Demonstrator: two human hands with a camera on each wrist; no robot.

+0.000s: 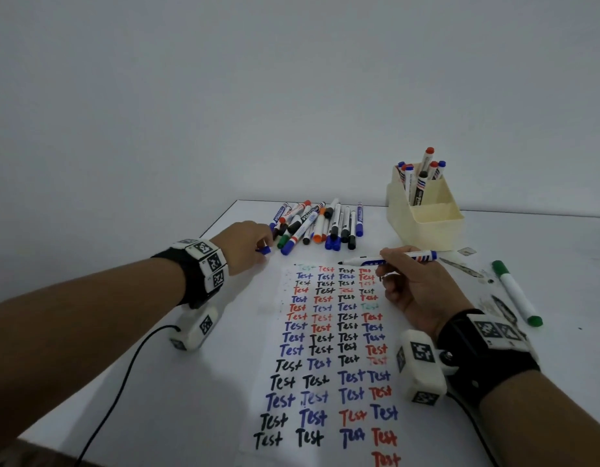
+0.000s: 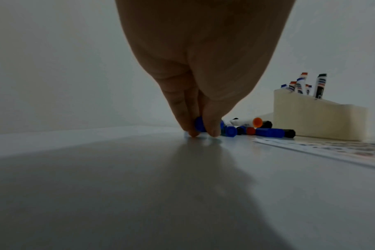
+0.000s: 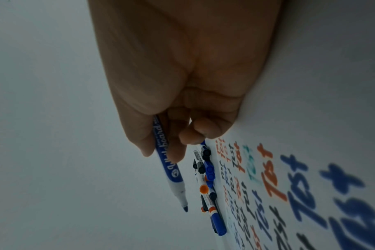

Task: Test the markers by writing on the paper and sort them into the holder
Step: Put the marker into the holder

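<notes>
At the left edge: the worktop (image 1: 197,399) ends in a slanted border running from the near left corner up toward the wall; a black cable (image 1: 116,382) crosses the bare strip beside the left forearm.
Left hand (image 1: 246,246): reaches forward, fingertips (image 2: 192,132) down on the worktop, pinching a blue cap (image 1: 264,250) between thumb and fingers; bare surface lies open to its left and behind it.
Just right of the left hand: a pile of loose markers (image 1: 320,224), caps toward the person, touching one another, set close to the far edge by the wall.
Between the hands: the paper (image 1: 329,352), covered in rows of "Test" in black, blue, red and faint green; its top edge lies just short of the pile, its left edge near the left wrist, with a narrow open lane of worktop alongside.
Right hand (image 1: 409,281): rests over the paper's upper right corner, fingers curled around an uncapped blue marker (image 1: 389,259); the tip points left, toward the left hand, and is held off the sheet.
Beyond the right hand: the cream holder (image 1: 426,217), near the far edge, with several markers upright in its taller back compartment; the lower front compartment's contents cannot be seen.
Right of the right hand: a green marker (image 1: 516,293) lying alone, well apart from the pile, beside smudges of ink on the worktop.
</notes>
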